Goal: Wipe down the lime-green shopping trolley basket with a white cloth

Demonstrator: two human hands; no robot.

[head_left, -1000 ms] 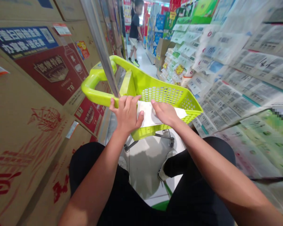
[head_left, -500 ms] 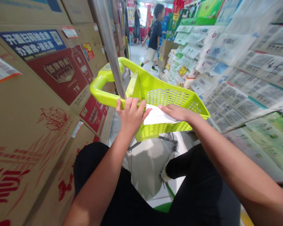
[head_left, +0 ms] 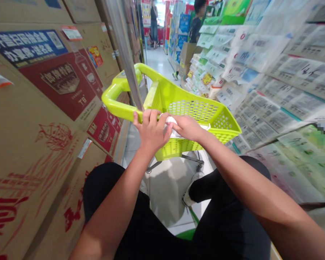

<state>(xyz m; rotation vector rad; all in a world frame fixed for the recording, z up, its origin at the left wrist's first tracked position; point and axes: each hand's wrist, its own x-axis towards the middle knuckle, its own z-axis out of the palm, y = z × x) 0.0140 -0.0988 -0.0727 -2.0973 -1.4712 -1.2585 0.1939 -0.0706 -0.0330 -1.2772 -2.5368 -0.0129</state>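
Observation:
A lime-green plastic shopping cart [head_left: 178, 95] with a perforated basket stands before me, a metal pole [head_left: 128, 61] rising beside its handle end. My left hand [head_left: 152, 130] is curled over the near rim by the base of the pole, thumb on the outer side. Close to that thumb, my right hand [head_left: 188, 126] is closed on a white sheet [head_left: 176, 133], tissue or thin cloth, bunched over the same rim. Part of it shows beyond the fingers, inside the basket edge. The right fingertips are partly hidden.
Stacked cardboard cartons [head_left: 54, 151] line the left side. Packs in clear wrap [head_left: 262, 90] are piled on the right. One person [head_left: 197, 21] is partly behind an open carton [head_left: 188, 57], and another [head_left: 154, 25] stands far back. Something green [head_left: 186, 234] shows beneath me.
My right hand has slid left along the rim to my left hand, and the white sheet, flat before, is now bunched. The nearer person has moved right, partly behind the goods.

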